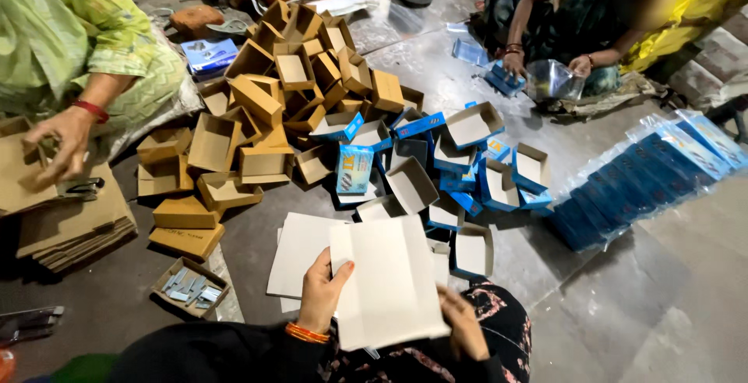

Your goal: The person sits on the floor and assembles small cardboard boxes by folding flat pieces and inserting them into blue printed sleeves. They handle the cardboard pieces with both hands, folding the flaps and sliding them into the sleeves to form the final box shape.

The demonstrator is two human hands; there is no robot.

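The left hand (321,293) pinches the left edge of a flat white card blank (389,282), fingers closed on it; the right hand (463,322) seems to grip its lower right corner. Held over the lap, above the floor (623,305), it looks light, thin and bendable, best held by its edges.

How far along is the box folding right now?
Done: a heap of folded blue boxes and brown boxes lies on the floor. In hand: left hand and right hand hold a flat white card. Left: more flat sheets lie beneath it.
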